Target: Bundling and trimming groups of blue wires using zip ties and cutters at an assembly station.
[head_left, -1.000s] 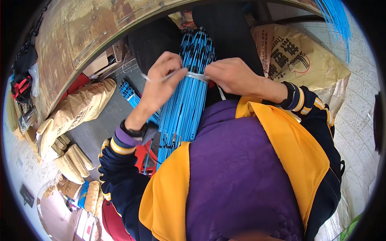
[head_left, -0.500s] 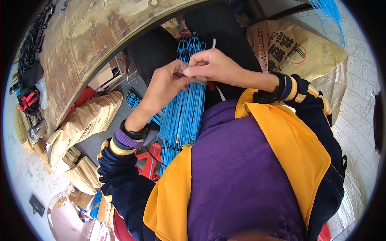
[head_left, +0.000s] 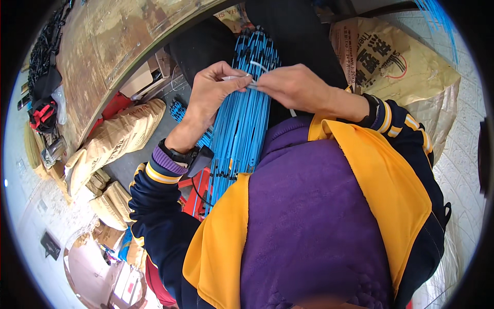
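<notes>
Worn curved bench upper left, tan sacks on floor, blue rod bundle upright, left hand and right hand pinching white tie around it

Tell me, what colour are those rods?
Bright blue rods, clearest in the head view.

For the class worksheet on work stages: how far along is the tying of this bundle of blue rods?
Done: the blue rods lie gathered in one bundle across the lap. In hand: the left hand and right hand pinch a white tie at the bundle's upper part. Left: the tie's ends stick out loose, so it does not look cinched or trimmed yet.
</notes>
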A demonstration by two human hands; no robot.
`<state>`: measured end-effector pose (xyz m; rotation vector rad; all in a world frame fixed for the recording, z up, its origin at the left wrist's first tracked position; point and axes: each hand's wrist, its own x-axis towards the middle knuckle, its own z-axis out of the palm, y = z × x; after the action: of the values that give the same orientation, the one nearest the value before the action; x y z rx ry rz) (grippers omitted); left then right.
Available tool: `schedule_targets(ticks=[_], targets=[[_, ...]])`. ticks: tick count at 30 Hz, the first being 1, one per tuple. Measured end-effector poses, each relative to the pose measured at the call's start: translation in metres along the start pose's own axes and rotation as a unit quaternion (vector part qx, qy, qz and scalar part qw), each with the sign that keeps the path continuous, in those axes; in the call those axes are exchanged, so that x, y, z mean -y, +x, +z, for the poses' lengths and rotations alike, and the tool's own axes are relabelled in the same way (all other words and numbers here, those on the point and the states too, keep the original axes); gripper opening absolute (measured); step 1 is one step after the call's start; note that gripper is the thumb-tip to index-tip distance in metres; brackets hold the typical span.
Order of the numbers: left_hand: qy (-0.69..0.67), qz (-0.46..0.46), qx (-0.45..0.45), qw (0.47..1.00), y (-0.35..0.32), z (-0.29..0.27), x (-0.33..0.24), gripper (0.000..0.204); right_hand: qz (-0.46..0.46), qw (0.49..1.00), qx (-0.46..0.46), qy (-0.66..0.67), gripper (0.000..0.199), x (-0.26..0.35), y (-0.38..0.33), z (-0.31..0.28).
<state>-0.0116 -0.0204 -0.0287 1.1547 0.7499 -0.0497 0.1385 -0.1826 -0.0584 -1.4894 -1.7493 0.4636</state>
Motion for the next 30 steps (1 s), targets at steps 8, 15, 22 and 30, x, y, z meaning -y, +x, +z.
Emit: schedule_targets(ticks=[8, 15, 22, 30], targets=[[0.476, 0.372, 0.019, 0.797, 0.006, 0.01, -0.011, 0.017, 0.079, 0.994, -0.035, -0.064, 0.013, -0.013, 0.002, -0.011], [0.548, 0.45, 0.025, 0.704, 0.015, 0.019, -0.014, 0.02, 0.134, 0.979, -0.016, 0.153, 0.019, -0.037, 0.021, -0.001], [0.609, 0.351, -0.037, 0.71, 0.003, 0.019, -0.017, 0.012, 0.162, 0.955, 0.028, 0.246, 0.016, -0.041, 0.025, 0.0], [0.582, 0.299, -0.009, 0.756, -0.001, 0.01, -0.024, 0.011, -0.045, 0.998, -0.007, 0.036, 0.011, -0.036, 0.045, -0.013]])
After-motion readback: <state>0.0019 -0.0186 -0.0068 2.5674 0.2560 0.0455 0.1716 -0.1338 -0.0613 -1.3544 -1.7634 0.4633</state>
